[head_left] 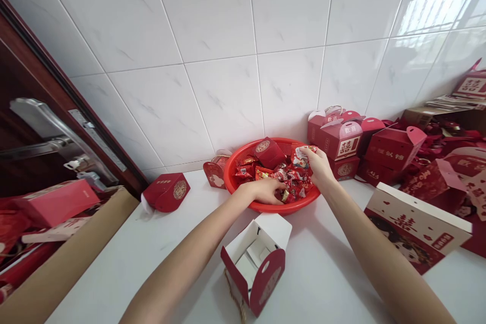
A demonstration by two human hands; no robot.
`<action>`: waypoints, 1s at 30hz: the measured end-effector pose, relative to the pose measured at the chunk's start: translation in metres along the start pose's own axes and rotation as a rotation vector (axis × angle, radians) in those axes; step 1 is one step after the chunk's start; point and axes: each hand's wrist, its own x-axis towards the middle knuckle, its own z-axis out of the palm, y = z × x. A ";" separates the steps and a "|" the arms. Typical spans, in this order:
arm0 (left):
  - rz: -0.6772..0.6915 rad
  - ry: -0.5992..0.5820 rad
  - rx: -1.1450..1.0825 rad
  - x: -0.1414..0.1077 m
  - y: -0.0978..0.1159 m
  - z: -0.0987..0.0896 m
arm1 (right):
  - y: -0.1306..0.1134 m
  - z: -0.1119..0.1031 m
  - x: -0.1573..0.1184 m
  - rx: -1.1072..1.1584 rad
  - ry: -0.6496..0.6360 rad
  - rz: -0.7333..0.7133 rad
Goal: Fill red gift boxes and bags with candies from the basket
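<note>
A red plastic basket against the wall holds many small wrapped candies and a closed dark red gift box. My left hand reaches in over the near rim, fingers curled down among the candies; its fingertips are partly hidden, so what it grips cannot be made out. At the basket's right side, my right hand pinches a red and white candy packet above the pile. In front of the basket stands an open gift box, white inside, lid flaps up, a rope handle hanging at its side.
Several red gift boxes crowd the right side along the wall. A larger printed box stands near my right forearm. One red box lies at left, beside a cardboard carton and a door handle.
</note>
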 end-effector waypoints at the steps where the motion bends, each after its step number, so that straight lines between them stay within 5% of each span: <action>1: -0.019 -0.033 0.033 0.001 0.002 0.000 | 0.000 0.000 0.000 0.001 0.004 0.000; 22: -0.074 -0.190 -0.106 0.012 0.006 -0.003 | 0.002 -0.002 0.003 -0.035 -0.031 -0.030; 30: -0.156 -0.155 -0.082 0.010 0.010 -0.001 | 0.002 0.001 0.005 -0.037 0.009 -0.060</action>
